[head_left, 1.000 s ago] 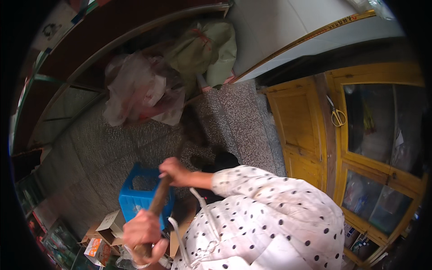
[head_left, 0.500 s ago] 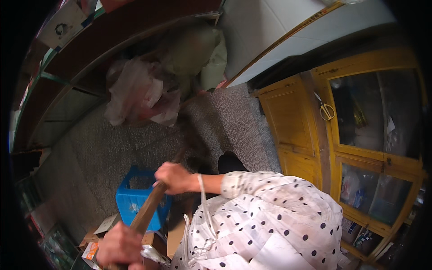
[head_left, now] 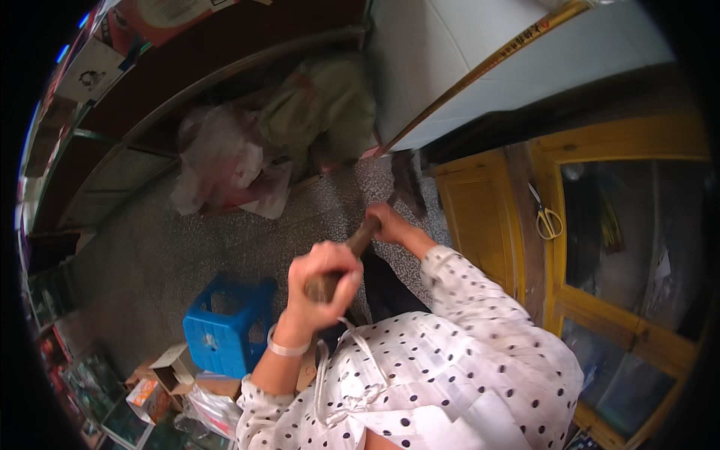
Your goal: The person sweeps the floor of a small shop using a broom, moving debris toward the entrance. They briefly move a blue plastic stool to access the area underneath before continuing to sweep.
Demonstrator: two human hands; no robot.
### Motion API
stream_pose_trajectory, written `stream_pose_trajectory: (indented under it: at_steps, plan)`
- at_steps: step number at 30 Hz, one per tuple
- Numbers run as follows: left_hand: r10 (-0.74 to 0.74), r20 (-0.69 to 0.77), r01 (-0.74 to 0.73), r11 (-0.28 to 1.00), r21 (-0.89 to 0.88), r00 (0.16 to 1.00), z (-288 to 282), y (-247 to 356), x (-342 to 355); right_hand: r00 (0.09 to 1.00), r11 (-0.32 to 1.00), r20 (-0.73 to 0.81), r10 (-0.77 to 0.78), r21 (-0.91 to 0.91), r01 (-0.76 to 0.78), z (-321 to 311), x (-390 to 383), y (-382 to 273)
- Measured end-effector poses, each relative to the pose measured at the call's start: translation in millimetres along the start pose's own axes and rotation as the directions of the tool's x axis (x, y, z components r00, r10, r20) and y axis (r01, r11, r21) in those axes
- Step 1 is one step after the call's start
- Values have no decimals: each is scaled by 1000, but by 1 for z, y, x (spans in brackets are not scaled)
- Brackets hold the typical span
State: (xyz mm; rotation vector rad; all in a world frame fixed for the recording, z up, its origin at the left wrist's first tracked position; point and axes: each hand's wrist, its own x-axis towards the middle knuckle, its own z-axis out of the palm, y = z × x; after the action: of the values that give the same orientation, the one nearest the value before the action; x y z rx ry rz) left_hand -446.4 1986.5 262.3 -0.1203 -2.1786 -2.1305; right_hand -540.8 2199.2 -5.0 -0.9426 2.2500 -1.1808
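My left hand (head_left: 304, 296), with a pale band on the wrist, grips the near end of a wooden handle (head_left: 361, 238). My right hand (head_left: 388, 223) holds the same handle farther along, beyond my left hand. At the far end, a dark, blurred head (head_left: 406, 184) is over the speckled floor (head_left: 247, 247), near the yellow cabinet. A blue plastic stool (head_left: 221, 337) stands to the left of my hands.
Translucent bags (head_left: 221, 157) and a green sack (head_left: 315, 105) lie beneath dark shelving (head_left: 172, 52). A yellow cabinet (head_left: 480, 210) with hanging scissors (head_left: 547, 221) lines the right. Cartons (head_left: 169, 364) crowd the lower left. A white tiled surface (head_left: 420, 52) is at the top.
Both hands have moved right and upward in the picture, still gripping the handle. The handle's dark far end has swung right toward the cabinet.
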Motion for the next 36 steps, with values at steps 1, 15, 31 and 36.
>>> stream_pose_trajectory:
  at_steps: [1,15,31,36]
  plan:
    - [-12,-29,13,999,34,1000,-1,30,-11,998,999,47,-33,-19,34,-9,1,-35]
    - [87,25,-85,994,-67,996,-46,4,-118,888,1000,459,14,13,-22,63,7,-60]
    - [276,-472,51,821,569,837,-257,55,-296,489,589,331,-807,505,631,460,253,-373]
    - [562,-620,-194,806,560,547,-293,88,-301,560,597,217,-800,384,704,438,269,-424]
